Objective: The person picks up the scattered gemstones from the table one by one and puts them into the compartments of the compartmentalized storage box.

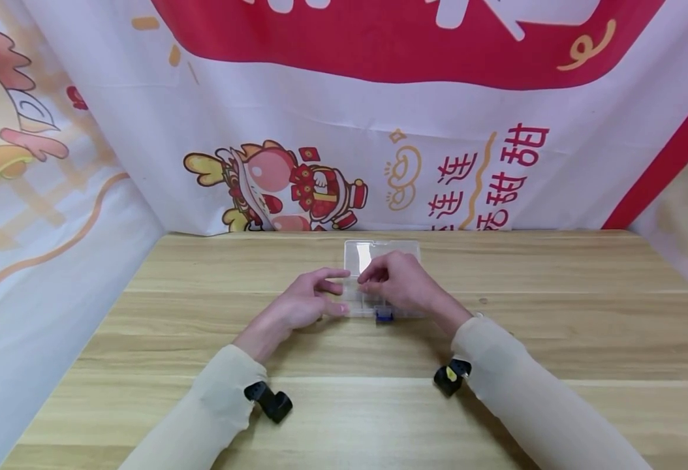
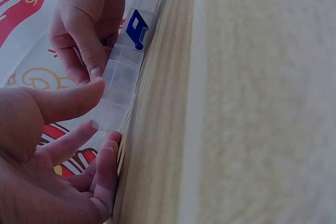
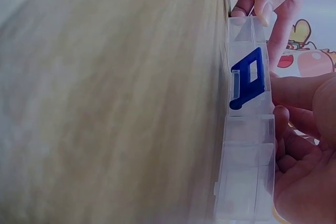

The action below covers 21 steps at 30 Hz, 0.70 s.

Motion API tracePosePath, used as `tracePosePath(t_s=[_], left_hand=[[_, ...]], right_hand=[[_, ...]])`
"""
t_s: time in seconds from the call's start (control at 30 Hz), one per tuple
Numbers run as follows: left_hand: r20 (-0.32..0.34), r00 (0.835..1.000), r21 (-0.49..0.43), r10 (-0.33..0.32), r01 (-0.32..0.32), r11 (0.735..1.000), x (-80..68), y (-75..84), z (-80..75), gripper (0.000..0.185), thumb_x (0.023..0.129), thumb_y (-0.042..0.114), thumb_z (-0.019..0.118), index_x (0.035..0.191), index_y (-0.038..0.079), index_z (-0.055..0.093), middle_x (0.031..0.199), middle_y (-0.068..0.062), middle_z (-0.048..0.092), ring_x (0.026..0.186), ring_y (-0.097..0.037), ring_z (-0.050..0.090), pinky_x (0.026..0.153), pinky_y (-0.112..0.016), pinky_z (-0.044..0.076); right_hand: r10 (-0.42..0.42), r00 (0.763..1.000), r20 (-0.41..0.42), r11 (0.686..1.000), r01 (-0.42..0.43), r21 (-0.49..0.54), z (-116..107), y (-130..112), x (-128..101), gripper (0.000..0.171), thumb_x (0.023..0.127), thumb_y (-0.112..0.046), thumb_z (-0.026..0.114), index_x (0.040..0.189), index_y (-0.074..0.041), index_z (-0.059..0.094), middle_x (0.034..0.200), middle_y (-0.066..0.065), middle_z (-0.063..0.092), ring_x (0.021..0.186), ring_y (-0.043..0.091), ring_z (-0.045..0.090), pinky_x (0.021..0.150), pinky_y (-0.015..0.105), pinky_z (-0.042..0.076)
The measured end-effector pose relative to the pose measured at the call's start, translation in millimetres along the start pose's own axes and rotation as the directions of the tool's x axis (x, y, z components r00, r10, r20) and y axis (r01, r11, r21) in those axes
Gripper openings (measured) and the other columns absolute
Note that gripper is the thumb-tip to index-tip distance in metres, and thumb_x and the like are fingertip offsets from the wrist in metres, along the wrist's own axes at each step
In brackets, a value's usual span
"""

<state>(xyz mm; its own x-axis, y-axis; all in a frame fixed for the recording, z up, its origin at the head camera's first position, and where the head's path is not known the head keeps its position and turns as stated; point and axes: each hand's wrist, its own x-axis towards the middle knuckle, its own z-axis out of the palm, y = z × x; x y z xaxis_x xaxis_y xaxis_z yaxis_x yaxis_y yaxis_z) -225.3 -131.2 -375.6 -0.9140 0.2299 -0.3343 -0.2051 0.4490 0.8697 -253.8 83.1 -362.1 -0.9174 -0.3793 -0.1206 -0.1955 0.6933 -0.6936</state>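
Note:
A clear plastic compartment box (image 1: 404,249) lies on the wooden table (image 1: 555,326), its lid folded back toward the banner. A blue latch (image 1: 384,316) sits on its near edge, also seen as the blue latch (image 2: 137,29) and the blue latch (image 3: 248,77). My left hand (image 1: 337,291) holds the box's left end between thumb and fingers; the thumb (image 2: 73,98) touches the box (image 2: 123,77). My right hand (image 1: 373,277) lies over the box (image 3: 247,166) with fingers curled down onto the compartments. What is under those fingers is hidden.
A printed cloth banner (image 1: 344,163) hangs behind and to both sides of the table. Black wrist camera mounts (image 1: 269,399) (image 1: 451,376) sit on both sleeves. Bare wood stretches left, right and in front of the box.

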Motion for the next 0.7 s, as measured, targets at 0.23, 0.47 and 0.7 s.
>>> tracePosePath(t_s=[0.23,0.47,0.7], left_hand=[[-0.003,1.000,0.002,-0.006,0.006,1.000,-0.7,1.4,-0.1,0.064,0.092,0.014,0.081,0.149,0.033,0.059,0.140,-0.006,0.064,0.122,-0.027,0.057,0.087,-0.032,0.049],[-0.013,1.000,0.007,-0.016,0.017,1.000,-2.1,2.4,0.5,0.064,0.093,0.014,0.080,0.149,0.034,0.059,0.140,-0.004,0.064,0.122,-0.027,0.057,0.088,-0.033,0.049],[-0.011,1.000,0.007,-0.011,0.011,1.000,-1.5,0.3,1.4,0.063,0.093,0.014,0.080,0.149,0.034,0.059,0.140,-0.004,0.064,0.124,-0.027,0.057,0.090,-0.033,0.050]], right_hand=[[-0.010,1.000,-0.007,0.999,0.010,-0.035,-1.2,-2.9,-1.3,0.013,0.099,-0.016,0.076,0.111,-0.016,0.082,0.100,0.000,0.075,0.094,0.019,0.063,0.087,0.033,0.054],[-0.048,0.998,-0.035,0.998,0.047,-0.042,-1.4,-1.7,-3.2,0.013,0.098,-0.015,0.077,0.110,-0.015,0.083,0.101,-0.001,0.078,0.093,0.017,0.066,0.086,0.033,0.056],[-0.089,0.994,-0.063,0.996,0.089,-0.002,-3.1,5.0,-7.5,0.011,0.098,-0.017,0.078,0.107,-0.017,0.083,0.100,-0.002,0.077,0.092,0.017,0.066,0.085,0.033,0.056]])
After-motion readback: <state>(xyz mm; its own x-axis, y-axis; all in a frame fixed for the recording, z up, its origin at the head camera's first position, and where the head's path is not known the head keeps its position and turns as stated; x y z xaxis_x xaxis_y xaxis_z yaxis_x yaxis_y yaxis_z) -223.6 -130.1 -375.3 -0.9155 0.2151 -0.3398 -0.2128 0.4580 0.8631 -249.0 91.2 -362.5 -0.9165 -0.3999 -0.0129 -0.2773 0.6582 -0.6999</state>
